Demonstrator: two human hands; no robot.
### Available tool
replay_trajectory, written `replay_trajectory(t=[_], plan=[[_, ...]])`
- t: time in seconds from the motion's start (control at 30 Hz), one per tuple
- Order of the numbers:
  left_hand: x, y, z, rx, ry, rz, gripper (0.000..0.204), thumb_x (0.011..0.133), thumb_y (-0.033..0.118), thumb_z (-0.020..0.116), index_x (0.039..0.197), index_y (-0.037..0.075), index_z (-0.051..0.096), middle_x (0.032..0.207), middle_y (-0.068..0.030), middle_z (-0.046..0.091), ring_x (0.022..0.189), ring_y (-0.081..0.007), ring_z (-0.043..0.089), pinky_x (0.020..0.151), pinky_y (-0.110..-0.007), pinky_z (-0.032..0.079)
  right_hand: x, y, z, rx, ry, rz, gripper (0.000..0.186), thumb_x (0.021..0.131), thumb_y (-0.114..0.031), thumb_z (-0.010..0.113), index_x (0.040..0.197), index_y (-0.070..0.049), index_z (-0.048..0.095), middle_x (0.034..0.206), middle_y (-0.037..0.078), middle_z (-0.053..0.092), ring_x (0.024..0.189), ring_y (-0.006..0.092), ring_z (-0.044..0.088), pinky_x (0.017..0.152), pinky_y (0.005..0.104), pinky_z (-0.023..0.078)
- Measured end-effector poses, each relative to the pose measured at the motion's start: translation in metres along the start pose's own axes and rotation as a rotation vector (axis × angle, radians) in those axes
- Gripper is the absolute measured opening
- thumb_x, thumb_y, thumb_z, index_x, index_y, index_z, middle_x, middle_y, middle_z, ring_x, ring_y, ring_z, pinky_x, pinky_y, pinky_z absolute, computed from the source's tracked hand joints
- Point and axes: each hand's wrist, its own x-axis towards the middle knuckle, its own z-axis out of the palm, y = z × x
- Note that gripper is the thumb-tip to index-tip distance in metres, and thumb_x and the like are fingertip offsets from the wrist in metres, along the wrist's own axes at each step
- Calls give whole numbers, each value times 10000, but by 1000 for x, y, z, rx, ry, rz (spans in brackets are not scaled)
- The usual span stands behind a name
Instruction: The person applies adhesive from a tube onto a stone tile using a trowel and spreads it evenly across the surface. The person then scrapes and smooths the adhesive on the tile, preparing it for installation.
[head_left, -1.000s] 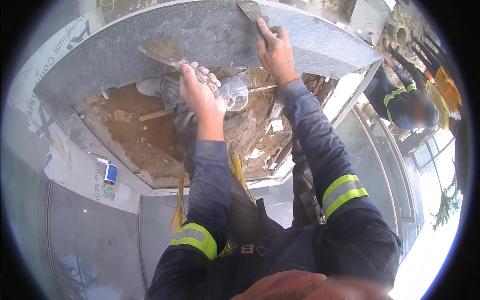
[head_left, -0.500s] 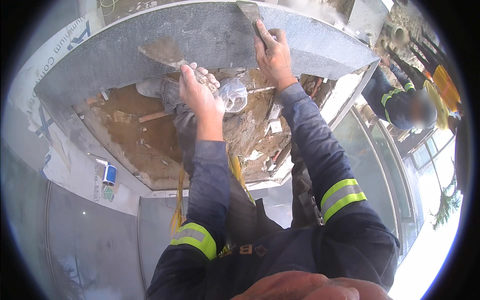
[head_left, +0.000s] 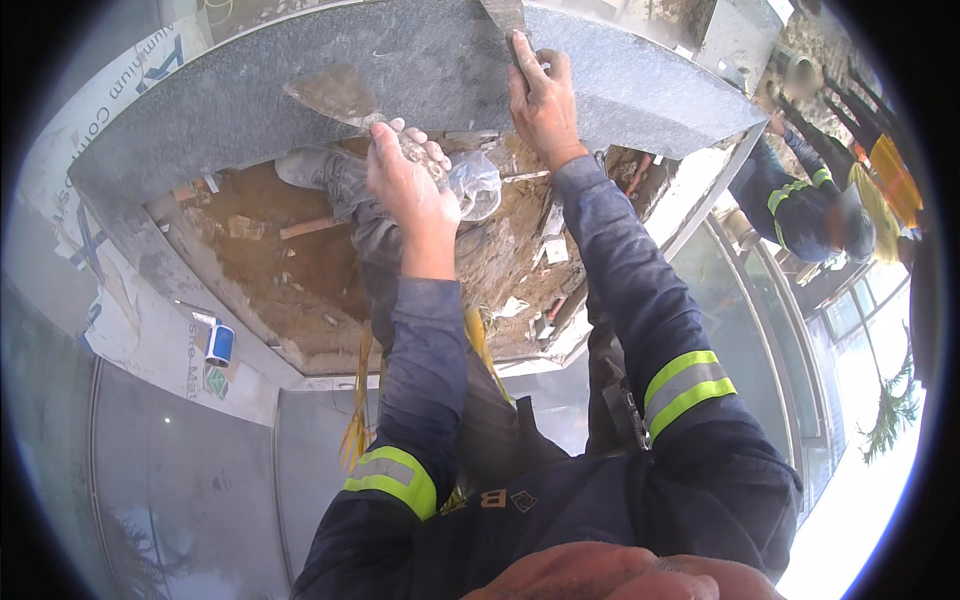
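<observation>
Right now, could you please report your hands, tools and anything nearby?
Left hand gripping triangular metal trowel; right hand gripping flat metal scraper. Both over long speckled grey slab. Crumpled clear plastic beside left hand.

The trowel (head_left: pixel 332 94) is left of the scraper (head_left: pixel 505 14).

Long grey stone-like slab (head_left: pixel 430 75): matt, finely speckled. Grey-brown triangular trowel blade (head_left: pixel 333 93): metal, dull, smeared. Clear crumpled plastic bag (head_left: pixel 475 185): thin, glossy.
</observation>
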Motion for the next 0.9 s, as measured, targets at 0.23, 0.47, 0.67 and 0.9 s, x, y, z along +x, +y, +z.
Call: replay_trajectory(t=[0.23,0.47,0.67,0.9], plan=[[1,1,-1,-2,8,-12,344,1089,377,506,1117,38,560,824,-44,558,632,-153,526,544,-299,424,-27,1,17,45,-69,-7,534,942,-119,691,1460,-160,570,1121,196,547,888,366,658,750,435,578],[1,4,-1,-3,-35,-28,330,1081,411,519,1098,83,551,829,-24,550,656,-153,531,574,-313,418,-7,1,39,51,-28,-40,528,948,-114,700,1460,-147,577,1127,203,562,890,341,640,784,415,564],[2,16,-3,-79,22,2,330,1093,386,496,1112,61,545,814,-36,549,614,-147,529,533,-300,424,-31,-17,8,-27,-238,-34,500,972,-156,637,1466,-155,560,1087,168,595,869,363,677,735,436,580],[10,39,-22,-220,177,130,349,1097,406,483,1145,61,508,845,-30,534,609,-135,518,531,-287,416,45,-127,20,263,-434,7,392,1013,-163,556,1330,65,587,917,239,730,887,402,736,798,436,553]])
